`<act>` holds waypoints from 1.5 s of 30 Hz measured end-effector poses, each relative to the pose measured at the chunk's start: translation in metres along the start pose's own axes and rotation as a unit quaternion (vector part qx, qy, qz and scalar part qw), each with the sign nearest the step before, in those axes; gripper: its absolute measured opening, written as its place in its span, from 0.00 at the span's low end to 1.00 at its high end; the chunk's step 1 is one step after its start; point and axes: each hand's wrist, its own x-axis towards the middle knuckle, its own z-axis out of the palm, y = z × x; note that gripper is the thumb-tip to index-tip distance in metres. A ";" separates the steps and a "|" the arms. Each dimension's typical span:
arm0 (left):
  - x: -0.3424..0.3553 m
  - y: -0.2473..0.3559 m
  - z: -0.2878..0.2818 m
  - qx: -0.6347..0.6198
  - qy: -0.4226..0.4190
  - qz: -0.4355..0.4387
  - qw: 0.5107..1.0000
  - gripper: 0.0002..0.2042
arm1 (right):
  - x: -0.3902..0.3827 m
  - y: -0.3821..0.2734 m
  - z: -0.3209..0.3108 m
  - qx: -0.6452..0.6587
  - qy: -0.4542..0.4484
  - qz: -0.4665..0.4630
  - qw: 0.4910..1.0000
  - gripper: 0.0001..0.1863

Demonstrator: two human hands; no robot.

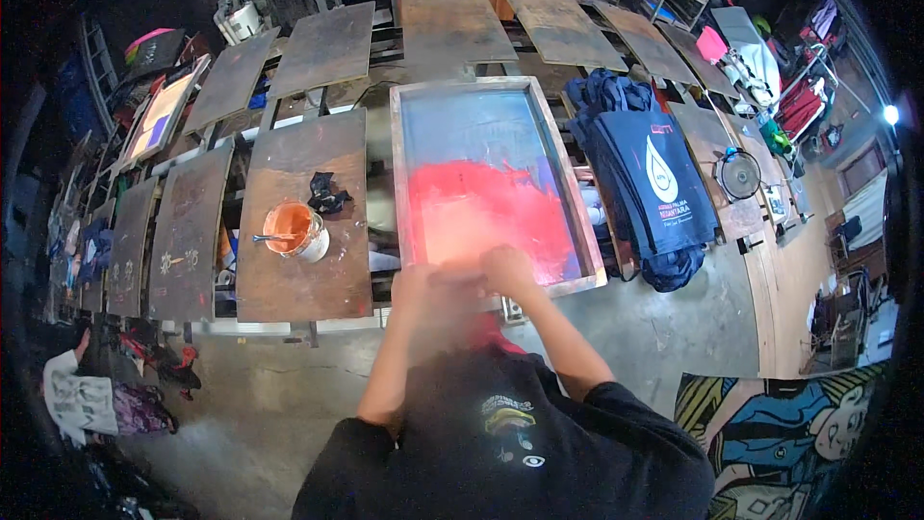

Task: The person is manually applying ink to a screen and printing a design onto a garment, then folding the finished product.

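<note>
At the person's twelve o'clock lies a red-inked wooden-framed screen [462,86], with dark-blue cloth [626,159] at one, an orange-smeared bucket [315,247] at ten, and the left hand [414,284] and right hand [505,270] at the screen's six-o'clock edge, fingers too blurred to tell whether clamped or apart.

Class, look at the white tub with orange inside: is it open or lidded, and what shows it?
Open: no lid covers the tub; its orange inside shows, and a slim tool crosses the rim.

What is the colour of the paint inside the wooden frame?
Pinkish red; the paint shows best in the head view.
</note>
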 end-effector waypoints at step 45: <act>0.189 -0.035 -0.032 0.119 0.062 0.028 0.991 0.13 | 0.198 0.066 0.003 0.016 0.002 -0.078 0.997 0.11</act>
